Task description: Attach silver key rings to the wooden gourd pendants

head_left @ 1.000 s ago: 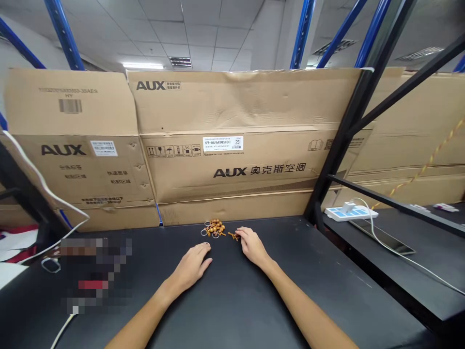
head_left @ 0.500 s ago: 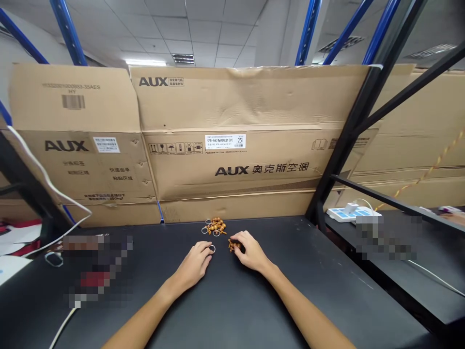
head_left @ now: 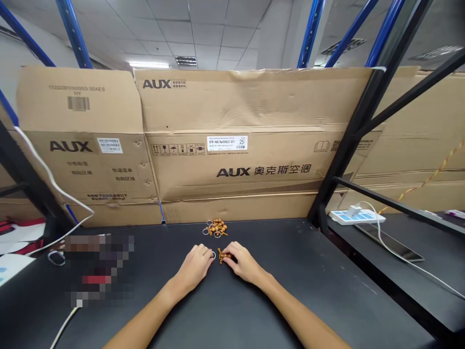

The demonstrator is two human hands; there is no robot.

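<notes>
Near the middle of the black tabletop (head_left: 218,310), my left hand (head_left: 196,264) is closed with a metal key ring (head_left: 214,255) between thumb and fingers. Just to its right, my right hand (head_left: 240,261) pinches a brown wooden bead pendant with a knotted cord (head_left: 221,256). A small gap separates the ring from the pendant. Behind both hands lies a pile of brown beaded keychains (head_left: 217,226) with several silver rings. My palms and the inner fingers are partly hidden.
Tall cardboard panels (head_left: 232,106) stand along the back edge. At left are a blurred patch (head_left: 100,266) and a white cable (head_left: 54,179). On the right-hand shelf, past a black post (head_left: 341,126), sit a power strip (head_left: 358,216) and a dark flat device (head_left: 392,245).
My right hand has moved left and slightly nearer, bringing the bead pendant beside the ring. My left hand stays nearly in place with the ring. The view has shifted slightly.
</notes>
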